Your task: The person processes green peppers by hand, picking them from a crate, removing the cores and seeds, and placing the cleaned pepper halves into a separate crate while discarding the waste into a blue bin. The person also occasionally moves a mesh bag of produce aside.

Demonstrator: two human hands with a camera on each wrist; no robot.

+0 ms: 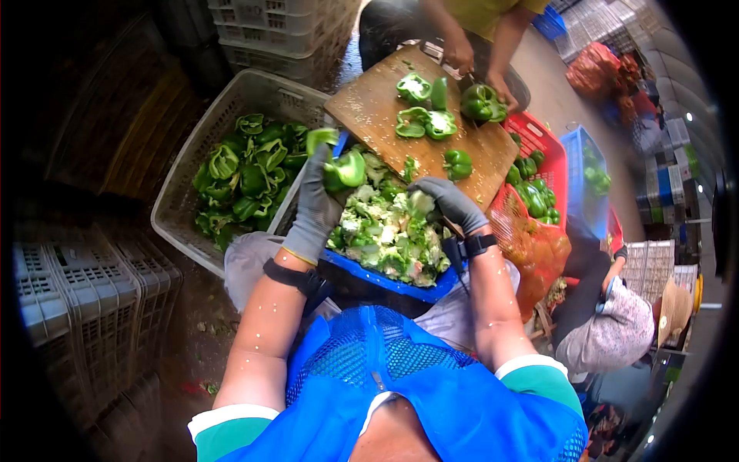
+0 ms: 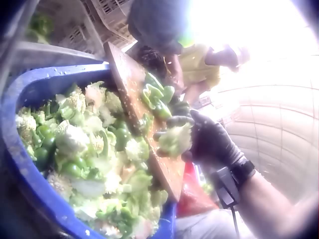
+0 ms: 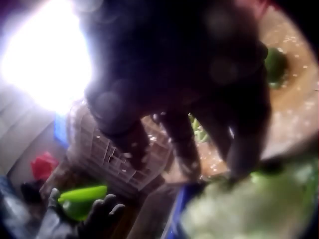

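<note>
In the head view my gloved left hand (image 1: 314, 204) grips green bell pepper pieces (image 1: 346, 171) beside the blue tub (image 1: 369, 280). The right wrist view shows this green pepper piece (image 3: 82, 201) between thumb and fingers. My gloved right hand (image 1: 450, 206) is over the tub's right side, its fingers spread and pointing down in the right wrist view. A pale, blurred pepper core (image 2: 175, 139) is right at its fingertips. Pale pepper cores and seedy scraps (image 1: 396, 239) heap up in the tub.
A wooden board (image 1: 362, 104) leans over the tub's far edge, with cut peppers (image 1: 427, 115) on it. Across it, another person's hands (image 1: 504, 91) hold a pepper and a knife. Left is a crate (image 1: 165, 204) of pepper pieces; right, a red crate (image 1: 558, 146) of whole peppers.
</note>
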